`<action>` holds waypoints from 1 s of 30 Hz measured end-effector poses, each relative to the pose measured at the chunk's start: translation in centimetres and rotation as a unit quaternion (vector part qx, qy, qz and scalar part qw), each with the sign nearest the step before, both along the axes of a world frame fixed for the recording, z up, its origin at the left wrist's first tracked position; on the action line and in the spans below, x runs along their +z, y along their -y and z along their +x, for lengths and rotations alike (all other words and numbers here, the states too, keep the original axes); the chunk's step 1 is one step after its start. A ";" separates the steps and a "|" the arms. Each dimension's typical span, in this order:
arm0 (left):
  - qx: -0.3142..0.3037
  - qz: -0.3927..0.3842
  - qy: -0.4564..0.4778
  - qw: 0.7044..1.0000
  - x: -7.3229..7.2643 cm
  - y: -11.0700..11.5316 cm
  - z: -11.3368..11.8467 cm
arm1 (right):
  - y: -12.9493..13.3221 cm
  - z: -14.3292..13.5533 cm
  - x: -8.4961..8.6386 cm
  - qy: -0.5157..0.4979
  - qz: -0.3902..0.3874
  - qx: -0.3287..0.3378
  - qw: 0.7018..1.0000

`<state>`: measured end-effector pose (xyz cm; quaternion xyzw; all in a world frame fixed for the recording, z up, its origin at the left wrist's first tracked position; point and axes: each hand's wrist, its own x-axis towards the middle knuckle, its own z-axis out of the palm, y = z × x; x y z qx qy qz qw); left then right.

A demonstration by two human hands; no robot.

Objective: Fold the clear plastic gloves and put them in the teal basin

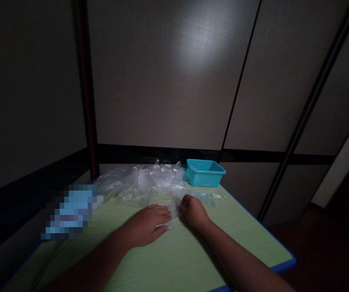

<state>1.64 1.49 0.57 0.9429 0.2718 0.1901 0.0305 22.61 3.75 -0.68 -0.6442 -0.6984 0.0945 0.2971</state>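
A small clear plastic bag [174, 211] lies on the green tabletop between my hands. My left hand [150, 225] rests flat over its left part, fingers stretched out to the right. At the bag's right edge, the fingers of my right hand [194, 210] are curled and pinched together on the plastic. Just beyond both hands spreads a crumpled heap of clear plastic bags [150, 180]. Another flat piece of clear plastic [210, 198] lies past my right hand.
A turquoise plastic basket [206, 178] stands at the table's back right. At the left edge sits a blurred-out bluish object [73, 211] with a cable-like line below it. The green table [174, 259] has a blue rim, and dark-edged panels [162, 81] rise behind it.
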 end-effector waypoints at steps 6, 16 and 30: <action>-0.009 -0.021 0.000 1.000 0.0 0.1 -0.1 | 0.5 -0.4 0.5 -0.024 0.024 0.040 0.999; -0.013 -0.026 0.005 1.000 -0.2 0.1 0.0 | 1.8 0.2 1.3 0.039 -0.040 0.158 0.986; 0.013 -0.038 0.001 0.999 -0.6 0.1 -0.6 | 1.3 0.0 0.7 0.075 -0.090 0.119 0.986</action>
